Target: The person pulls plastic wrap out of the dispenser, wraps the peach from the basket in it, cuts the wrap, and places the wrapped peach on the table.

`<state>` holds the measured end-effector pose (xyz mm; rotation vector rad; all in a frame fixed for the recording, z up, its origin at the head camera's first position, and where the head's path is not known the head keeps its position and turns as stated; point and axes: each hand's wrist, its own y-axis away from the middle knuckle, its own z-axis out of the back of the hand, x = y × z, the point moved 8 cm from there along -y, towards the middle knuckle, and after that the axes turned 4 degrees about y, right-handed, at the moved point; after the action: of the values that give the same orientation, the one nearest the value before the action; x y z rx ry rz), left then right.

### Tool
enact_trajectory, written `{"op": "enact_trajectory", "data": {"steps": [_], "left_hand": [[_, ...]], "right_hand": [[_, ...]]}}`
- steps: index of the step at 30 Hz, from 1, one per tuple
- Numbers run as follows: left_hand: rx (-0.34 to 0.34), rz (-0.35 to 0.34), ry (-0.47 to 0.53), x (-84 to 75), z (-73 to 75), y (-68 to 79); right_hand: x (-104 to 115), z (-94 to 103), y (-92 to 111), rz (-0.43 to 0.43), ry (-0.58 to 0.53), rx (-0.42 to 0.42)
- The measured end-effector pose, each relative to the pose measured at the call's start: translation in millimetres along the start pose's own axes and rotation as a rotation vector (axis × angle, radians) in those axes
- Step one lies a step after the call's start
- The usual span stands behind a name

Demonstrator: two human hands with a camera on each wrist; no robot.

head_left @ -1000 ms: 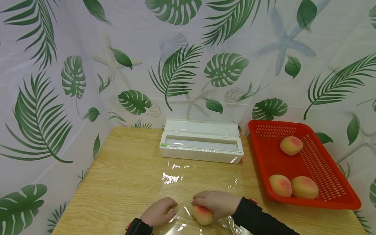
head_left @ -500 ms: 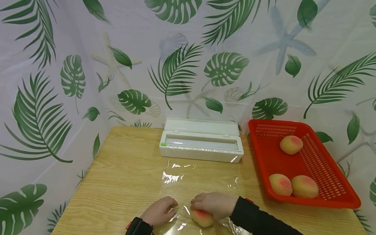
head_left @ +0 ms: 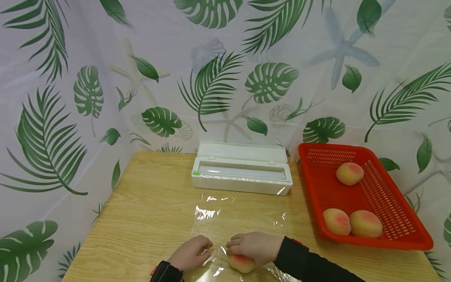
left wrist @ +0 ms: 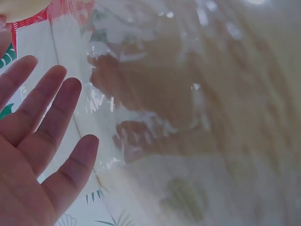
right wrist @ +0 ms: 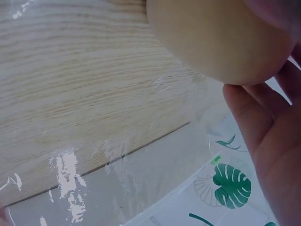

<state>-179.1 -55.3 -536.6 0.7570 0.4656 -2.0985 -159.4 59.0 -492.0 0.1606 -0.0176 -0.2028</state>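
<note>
Table (head_left: pixel 148 203); film roll (head_left: pixel 243 173) in head view only

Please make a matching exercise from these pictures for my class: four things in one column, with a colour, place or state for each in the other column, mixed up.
Things:
1. Basket
2. Box
3. Plastic film
4. Right grip

Descriptions:
A. Clear, spread over the table
B. Holding one peach
C. Red, with three peaches inside
D. White, with its lid open

Pairs: 1-C, 2-D, 3-A, 4-B
</note>
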Motion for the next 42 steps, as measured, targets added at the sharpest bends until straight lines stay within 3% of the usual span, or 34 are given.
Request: {"op": "enact_trajectory", "data": {"steps": [11,17,42], "left_hand": [[-0.017,-0.014,0.004,3.3,-3.3,-0.7],[-0.025,-0.009,0.000,6.4,-7.3,-0.3],[-0.010,-0.005,0.008,0.5,-7.1,0.4]], "right_hand": [[0.8,-0.4,-0.7,-0.008,0.035,0.006],[1.5,0.1,0.6,-0.020,0.035,-0.043],[0.7,-3.1,8.2,-0.066,-0.005,-0.091]]}}
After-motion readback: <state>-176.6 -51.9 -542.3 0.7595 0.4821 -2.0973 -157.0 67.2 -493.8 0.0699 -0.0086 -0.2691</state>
